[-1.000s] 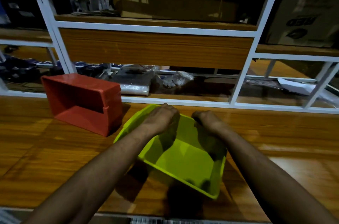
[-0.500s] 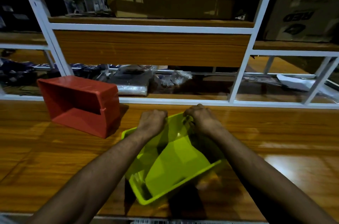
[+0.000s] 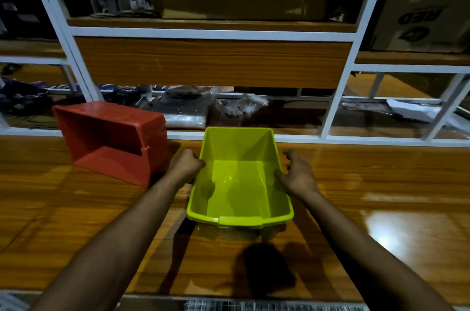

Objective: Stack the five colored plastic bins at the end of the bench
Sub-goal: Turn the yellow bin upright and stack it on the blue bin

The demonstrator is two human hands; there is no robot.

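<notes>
A lime-green plastic bin (image 3: 239, 183) stands upright on the wooden bench (image 3: 381, 183), its opening facing up and its lip toward me. My left hand (image 3: 185, 165) grips its left wall near the rim. My right hand (image 3: 297, 175) rests against its right wall with the fingers spread. A red bin (image 3: 112, 142) lies on its side to the left, its opening turned toward the front left. It is a short gap from my left hand. No other colored bins are in view.
A white-framed shelf unit (image 3: 211, 33) with wooden panels rises along the bench's far edge, holding plastic bags (image 3: 185, 112), papers and cardboard boxes (image 3: 427, 13). Bare bench surface stretches to the right of the green bin and in front of it.
The green bin has been turned from a tilted, skewed pose to upright and square to me. Both hands moved from its far rim to its side walls. The red bin has not moved.
</notes>
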